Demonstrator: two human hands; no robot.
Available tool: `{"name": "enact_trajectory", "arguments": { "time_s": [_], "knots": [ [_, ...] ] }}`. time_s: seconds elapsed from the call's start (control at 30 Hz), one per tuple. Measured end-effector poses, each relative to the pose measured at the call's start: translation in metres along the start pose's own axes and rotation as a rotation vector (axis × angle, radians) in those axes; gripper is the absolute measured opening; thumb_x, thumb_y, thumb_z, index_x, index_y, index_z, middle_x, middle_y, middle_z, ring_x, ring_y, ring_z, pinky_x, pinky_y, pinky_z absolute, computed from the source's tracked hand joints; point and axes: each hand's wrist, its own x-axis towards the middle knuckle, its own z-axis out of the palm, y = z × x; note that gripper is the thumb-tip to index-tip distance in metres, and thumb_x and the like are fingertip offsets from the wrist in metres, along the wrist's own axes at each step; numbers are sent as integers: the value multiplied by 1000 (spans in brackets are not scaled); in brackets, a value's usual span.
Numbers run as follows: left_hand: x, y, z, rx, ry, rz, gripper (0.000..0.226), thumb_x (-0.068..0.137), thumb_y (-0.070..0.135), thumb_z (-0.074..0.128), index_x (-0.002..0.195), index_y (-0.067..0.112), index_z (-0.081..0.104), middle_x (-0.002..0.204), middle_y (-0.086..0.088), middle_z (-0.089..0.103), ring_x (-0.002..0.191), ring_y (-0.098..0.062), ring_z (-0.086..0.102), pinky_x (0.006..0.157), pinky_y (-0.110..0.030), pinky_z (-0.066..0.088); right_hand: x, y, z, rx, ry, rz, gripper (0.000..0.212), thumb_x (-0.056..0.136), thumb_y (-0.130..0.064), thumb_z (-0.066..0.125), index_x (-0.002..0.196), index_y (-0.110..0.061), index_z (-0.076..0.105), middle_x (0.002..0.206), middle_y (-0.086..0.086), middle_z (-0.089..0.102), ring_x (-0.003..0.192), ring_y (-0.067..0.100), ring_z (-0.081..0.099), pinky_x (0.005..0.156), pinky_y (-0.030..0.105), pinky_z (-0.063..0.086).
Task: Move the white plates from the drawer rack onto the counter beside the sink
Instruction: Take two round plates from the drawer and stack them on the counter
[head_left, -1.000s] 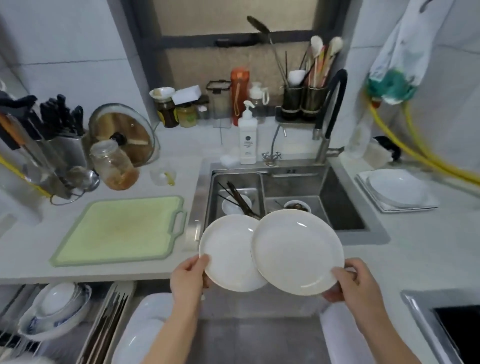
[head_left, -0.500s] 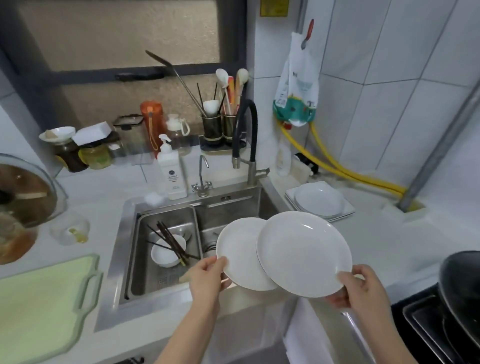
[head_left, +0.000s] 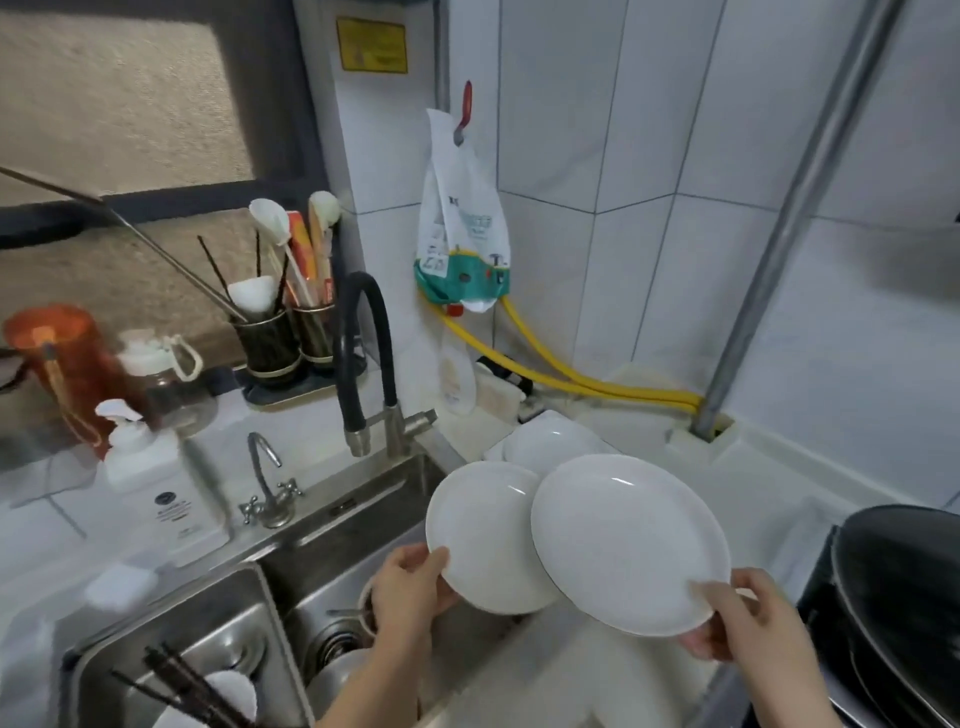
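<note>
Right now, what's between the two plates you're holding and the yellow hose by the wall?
In the head view, a stack of white plates sits on the counter between the held plates and the yellow hose.

Right-hand plate (head_left: 628, 540) overlapping left-hand plate (head_left: 483, 545), apparently above sink (head_left: 332, 525) edge.

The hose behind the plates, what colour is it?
The hose is yellow, running along the white tiled wall. The head view, the only one, shows it well.
</note>
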Motion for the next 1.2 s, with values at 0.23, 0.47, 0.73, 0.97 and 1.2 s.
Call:
{"name": "enact_trajectory", "arguments": {
  "time_s": [0.23, 0.47, 0.73, 0.97, 1.2],
  "knots": [
    [48, 12, 52, 50, -80, -23, 24, 86, 6, 64, 106, 13, 53, 88, 3, 56, 80, -19, 61, 74, -44, 58, 25, 6, 5, 15, 128, 40, 8, 87, 2, 58, 84, 1, 50, 43, 16, 63, 34, 29, 60, 35, 31, 52],
    [97, 14, 106, 156, -85, -10, 32, 89, 12, 61, 121, 11, 56, 101, -3, 62, 87, -21, 63, 59, -28, 55, 59, 15, -2, 9, 153, 93, 12, 88, 2, 58, 81, -2, 48, 44, 17, 64, 35, 31, 61, 35, 31, 53],
    [138, 15, 160, 308, -64, 15, 24, 88, 11, 60, 111, 6, 65, 86, -3, 63, 78, -25, 64, 58, -32, 56, 103, 13, -5, -63, 121, 79, 11, 88, 0, 59, 81, -4, 51, 45, 14, 65, 43, 37, 62, 37, 31, 53],
    [159, 9, 178, 279, -15, -73, 28, 88, 2, 60, 116, -4, 62, 99, -16, 63, 77, -32, 62, 63, -41, 58, 135, 16, 7, -63, 86, 107, 12, 88, -3, 58, 79, -6, 51, 45, 14, 65, 39, 33, 62, 44, 36, 56],
    [166, 8, 190, 364, -25, -14, 22, 87, 6, 60, 107, 0, 67, 81, -6, 64, 62, -21, 62, 64, -42, 60, 152, 18, 20, -82, 58, 116, 10, 88, -10, 56, 79, -13, 52, 51, 11, 68, 45, 30, 67, 63, 42, 57]
  ]
}}
